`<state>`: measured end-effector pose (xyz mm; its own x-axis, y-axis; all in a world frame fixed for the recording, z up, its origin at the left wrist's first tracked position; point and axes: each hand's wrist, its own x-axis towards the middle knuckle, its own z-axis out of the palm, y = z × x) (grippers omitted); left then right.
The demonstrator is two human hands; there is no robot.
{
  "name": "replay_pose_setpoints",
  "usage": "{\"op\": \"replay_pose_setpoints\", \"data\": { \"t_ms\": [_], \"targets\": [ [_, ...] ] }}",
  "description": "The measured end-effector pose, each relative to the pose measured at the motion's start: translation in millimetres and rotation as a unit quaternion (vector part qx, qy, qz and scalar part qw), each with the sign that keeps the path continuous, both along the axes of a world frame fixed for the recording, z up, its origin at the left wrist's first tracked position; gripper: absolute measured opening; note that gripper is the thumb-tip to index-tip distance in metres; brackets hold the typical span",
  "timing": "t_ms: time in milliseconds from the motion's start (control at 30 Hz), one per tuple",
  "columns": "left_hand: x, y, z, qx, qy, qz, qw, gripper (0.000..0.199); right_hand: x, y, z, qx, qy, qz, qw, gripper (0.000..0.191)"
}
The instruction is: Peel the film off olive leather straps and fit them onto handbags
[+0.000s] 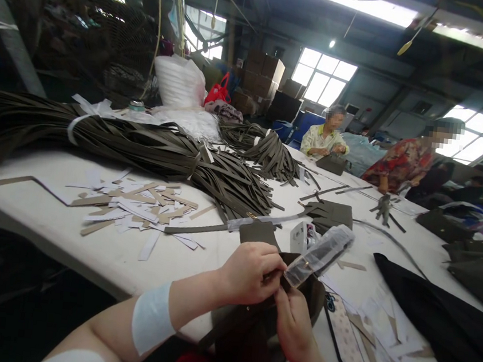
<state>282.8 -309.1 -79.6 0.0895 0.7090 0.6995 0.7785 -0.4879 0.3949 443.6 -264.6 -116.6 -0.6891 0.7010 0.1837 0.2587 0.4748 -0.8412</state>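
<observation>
A dark olive bag rests against the table's near edge, partly over my lap. My left hand is closed at its upper edge, fingertips pinched together. Just to the right, my right hand grips the same edge from below, its thumb pointing up. The two hands nearly touch, and the exact spot between the fingertips is hidden. A strap piece wrapped in clear plastic, with a small gold-coloured fitting, sticks up beyond my fingers; whether it is joined to the bag I cannot tell.
Long bundles of dark straps lie across the white table. Paper strips are scattered at left. A phone lies right of my hands, near black fabric. A white box stands ahead. Two people work across the table.
</observation>
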Motion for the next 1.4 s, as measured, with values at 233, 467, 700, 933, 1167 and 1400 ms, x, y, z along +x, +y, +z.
{"op": "replay_pose_setpoints", "data": {
  "t_ms": [233,467,700,933,1167,1400],
  "targets": [
    [9,0,-9.9,0.034,-0.074,0.056,0.995,0.011,-6,-5,2.2,0.022,-0.002,-0.044,0.999,0.050],
    [4,-6,-25.3,-0.027,-0.115,0.054,0.992,0.013,-7,-5,7.0,0.045,-0.062,-0.008,0.997,0.049],
    [2,-11,-35.7,-0.115,-0.210,0.058,0.969,0.015,8,-5,14.5,0.250,-0.070,-0.081,0.962,0.027],
    [8,-8,-23.5,-0.122,-0.204,0.103,0.966,0.014,12,-3,20.1,0.460,-0.046,-0.109,0.880,0.021],
    [17,-9,-16.1,-0.072,-0.109,0.141,0.981,0.011,12,-6,34.1,0.554,-0.125,-0.138,0.812,0.021],
    [16,-13,-18.3,-0.126,-0.147,0.093,0.977,0.014,13,-7,35.2,0.550,-0.142,-0.113,0.815,0.026]
  ]
}}
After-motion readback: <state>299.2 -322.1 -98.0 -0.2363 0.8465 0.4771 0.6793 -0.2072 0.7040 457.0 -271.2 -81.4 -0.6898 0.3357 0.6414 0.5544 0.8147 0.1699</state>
